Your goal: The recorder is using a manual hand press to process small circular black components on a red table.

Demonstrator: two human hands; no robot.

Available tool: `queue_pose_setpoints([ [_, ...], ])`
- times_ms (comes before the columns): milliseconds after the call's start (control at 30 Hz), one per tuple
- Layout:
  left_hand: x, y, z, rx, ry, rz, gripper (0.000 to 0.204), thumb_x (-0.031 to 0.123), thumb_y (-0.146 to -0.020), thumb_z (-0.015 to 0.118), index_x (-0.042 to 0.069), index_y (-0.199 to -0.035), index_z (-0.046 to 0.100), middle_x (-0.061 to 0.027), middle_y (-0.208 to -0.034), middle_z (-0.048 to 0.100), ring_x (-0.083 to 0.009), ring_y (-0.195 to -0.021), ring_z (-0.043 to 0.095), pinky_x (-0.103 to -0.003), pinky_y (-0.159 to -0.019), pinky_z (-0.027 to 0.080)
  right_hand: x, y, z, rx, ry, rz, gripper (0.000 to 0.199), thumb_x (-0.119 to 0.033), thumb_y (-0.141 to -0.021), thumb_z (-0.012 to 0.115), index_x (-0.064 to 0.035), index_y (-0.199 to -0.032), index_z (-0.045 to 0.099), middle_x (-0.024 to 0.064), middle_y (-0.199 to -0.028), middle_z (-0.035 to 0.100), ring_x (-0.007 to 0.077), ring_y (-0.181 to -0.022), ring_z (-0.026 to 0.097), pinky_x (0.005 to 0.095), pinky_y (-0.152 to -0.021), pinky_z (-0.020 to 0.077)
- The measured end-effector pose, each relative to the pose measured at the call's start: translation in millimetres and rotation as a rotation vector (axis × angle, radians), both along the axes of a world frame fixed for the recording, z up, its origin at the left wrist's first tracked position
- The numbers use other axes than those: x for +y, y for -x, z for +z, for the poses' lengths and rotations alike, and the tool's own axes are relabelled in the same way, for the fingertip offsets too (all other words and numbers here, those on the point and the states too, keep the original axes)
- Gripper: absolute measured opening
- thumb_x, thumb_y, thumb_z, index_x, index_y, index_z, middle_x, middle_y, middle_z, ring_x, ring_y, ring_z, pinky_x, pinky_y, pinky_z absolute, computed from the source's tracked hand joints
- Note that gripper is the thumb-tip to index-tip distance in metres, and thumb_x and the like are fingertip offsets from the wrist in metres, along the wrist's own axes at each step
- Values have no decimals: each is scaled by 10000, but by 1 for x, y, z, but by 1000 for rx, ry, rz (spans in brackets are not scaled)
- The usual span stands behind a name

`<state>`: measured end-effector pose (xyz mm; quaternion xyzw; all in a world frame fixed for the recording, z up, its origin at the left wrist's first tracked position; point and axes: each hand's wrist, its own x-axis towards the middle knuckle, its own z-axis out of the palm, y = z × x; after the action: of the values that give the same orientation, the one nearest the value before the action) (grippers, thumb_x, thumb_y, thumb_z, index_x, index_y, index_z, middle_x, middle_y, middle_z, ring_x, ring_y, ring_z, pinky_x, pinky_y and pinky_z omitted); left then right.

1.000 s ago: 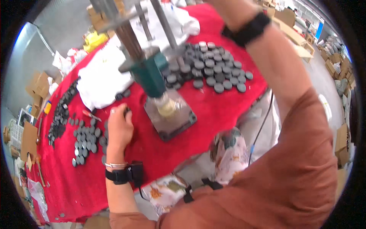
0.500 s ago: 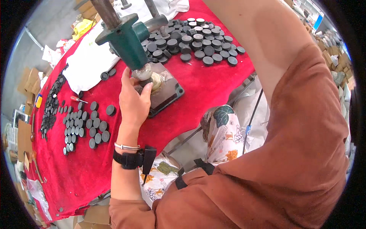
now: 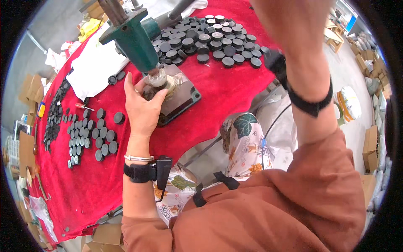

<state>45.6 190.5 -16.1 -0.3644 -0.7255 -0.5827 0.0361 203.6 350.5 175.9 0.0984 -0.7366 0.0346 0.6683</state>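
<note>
My left hand point(image 3: 143, 110) reaches in at the foot of a green hand press point(image 3: 136, 44). Its thumb and forefinger are spread on either side of the press tip, which is wrapped in clear plastic point(image 3: 157, 77). A dark round piece point(image 3: 158, 87) shows just under that tip, partly hidden by the fingers. Beneath lies the metal base plate point(image 3: 184, 97). My right arm is raised toward the upper right, and my right hand point(image 3: 294, 21) is blurred and cut off by the top edge, its fingers out of sight. The press's lever rod point(image 3: 180, 9) slants up to the right.
Many black round caps point(image 3: 228, 50) are heaped behind the press on a red cloth point(image 3: 105, 185). More black caps point(image 3: 99, 133) stand at left, near a screwdriver point(image 3: 84, 106) and small black parts point(image 3: 54, 122). A white cloth point(image 3: 94, 71) lies beyond; cardboard boxes point(image 3: 371, 147) stand right.
The press lever has swung over to the right, and my right arm has come down and closer, its strapped wrist now showing. My left forefinger has moved outward from the press tip.
</note>
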Motion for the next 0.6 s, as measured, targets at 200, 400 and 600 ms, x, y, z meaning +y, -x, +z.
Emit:
queue_pose_setpoints([
  [200, -55, 19, 6, 258, 429, 377, 442, 174, -770, 740, 12, -1159, 606, -154, -1095, 649, -283, -964, 631, -373, -878, 486, -13, -34, -106, -132, 0, 353, 229, 66, -759, 619, -10, -960, 538, 175, -870, 654, 187, -703, 595, 284, -635, 486],
  [400, -86, 39, -1, 545, 925, 386, 356, 207, -809, 684, 42, -1121, 633, -147, -1124, 600, -356, -1043, 535, -422, -892, 455, -17, -22, -134, 33, 217, 578, 281, 110, -718, 647, -6, -947, 533, 165, -843, 628, 223, -731, 637, 299, -625, 513],
  [600, -90, 41, -1, 466, 926, 367, 352, 172, -825, 650, 36, -1148, 623, -148, -1119, 611, -359, -1031, 556, -423, -879, 466, 5, -24, -51, -22, -178, 194, 75, -63, -751, 631, -8, -798, 614, 120, -655, 568, 246, -572, 568, 340, -540, 451],
])
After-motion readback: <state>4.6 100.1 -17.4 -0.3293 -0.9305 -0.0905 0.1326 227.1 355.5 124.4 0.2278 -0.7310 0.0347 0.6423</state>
